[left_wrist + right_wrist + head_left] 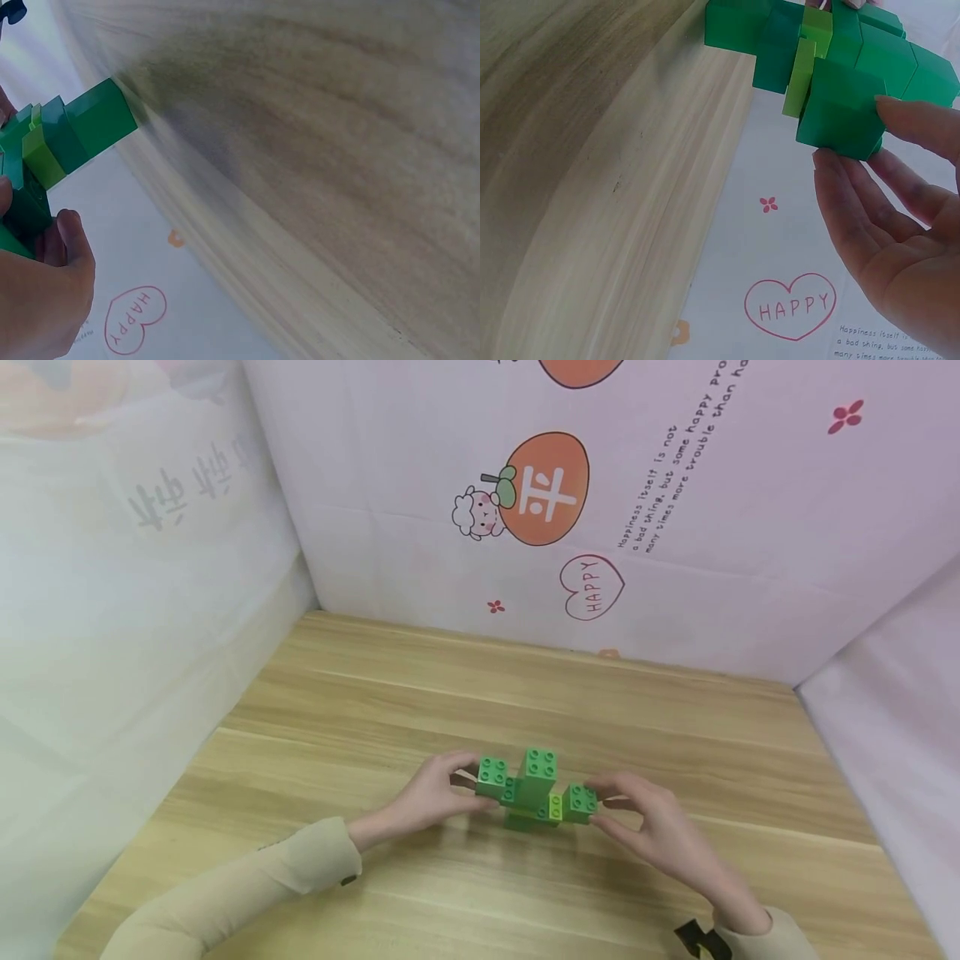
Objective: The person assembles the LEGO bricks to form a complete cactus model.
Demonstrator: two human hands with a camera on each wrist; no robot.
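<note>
A toy building-block structure (536, 783) in greens stands upright on the wooden table, with a tall middle column and a side arm on each side. My left hand (431, 789) pinches the green block (491, 775) on the left arm between thumb and fingers. On the opposite side, my right hand (663, 831) grips the green block (580, 802) at the end of the right arm. A thin lime-green block (800, 79) sits just inboard of that gripped block in the right wrist view. Part of the left fingers is hidden behind the structure.
The wood-grain table (420, 693) surrounds the structure. White printed cloth (390, 527) rises behind it, and more white cloth hangs at the left and right. Dark bands (701, 939) show near the right sleeve cuff.
</note>
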